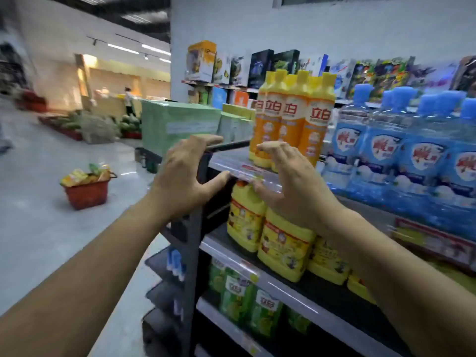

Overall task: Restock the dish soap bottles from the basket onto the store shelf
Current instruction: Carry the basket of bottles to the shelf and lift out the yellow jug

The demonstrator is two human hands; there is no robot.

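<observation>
Reaching toward the dark grey metal store shelf [192, 266], both bare hands hold nothing. The left hand [185, 176] is spread wide, its straight fingers [203, 141] lying over the left end of the top tier and its thumb at the clear plastic price rail [268, 176]; whether the thumb presses the rail I cannot tell. The right hand [291, 181] is loosely splayed, its fingers [273, 146] slightly bent and just in front of the tall orange-and-yellow plastic dish soap bottles [291, 119].

These bottles stand upright in a tight cluster at the left end of the top tier, slim-necked with yellow caps and glossy labels in red lettering. Just beside them on the right stand translucent blue bottles with blue caps [386, 150]. On the tier below sit squat yellow plastic jugs [283, 243], and lower still green packs [247, 297].

The red plastic basket [86, 194] rests on the smooth pale floor, well apart to the left, heaped with yellow and green goods too blurred to identify.
</observation>
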